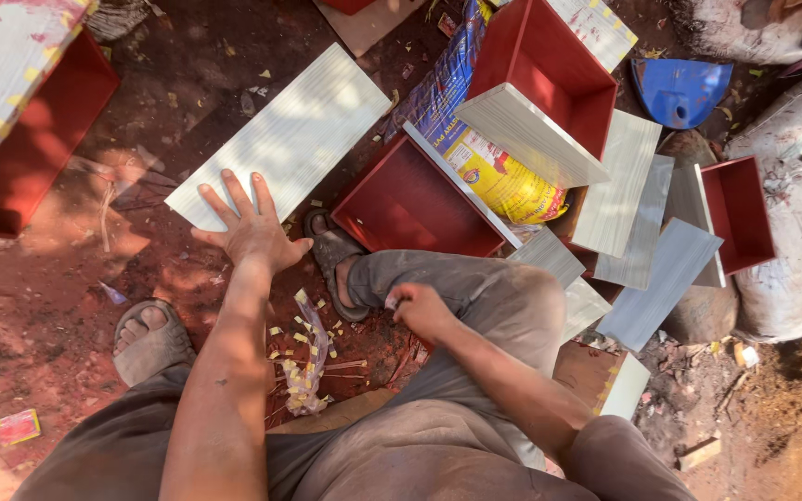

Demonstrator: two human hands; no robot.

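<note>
A: Head view, looking down. What did the left hand (251,225) do?

B: It lay flat, fingers spread and holding nothing, on the near end of a long pale wood-grain laminated board (285,134). That board rested on the red dirt ground (39,306), running diagonally up and to the right, away from the person.

A: And the right hand (420,309)?

B: Curled loosely over the person's right knee, on the grey trousers (475,288). Something small and pale showed at the fingertips; I could not tell whether it was pinched or what it was.

A: Hands together?

B: Apart, one on the board, one at the knee.

A: Feet?

B: Both in grey sandals. The left foot (146,334) sat on the dirt below the board; the right foot (336,260) sat just beside an open red-lined wooden box (415,204).

A: Surroundings?

B: A second red-lined box (549,56), tipped up, leaned over a blue-and-yellow printed sack (489,162). A stack of pale laminated panels (638,223) lay to the right, with a smaller red box (740,209) beyond. A blue plastic dustpan (679,88) lay at the top right. A crumpled clear bag of yellow scraps (308,357) lay between the legs. A large red-sided cabinet (25,121) stood at the far left.
</note>
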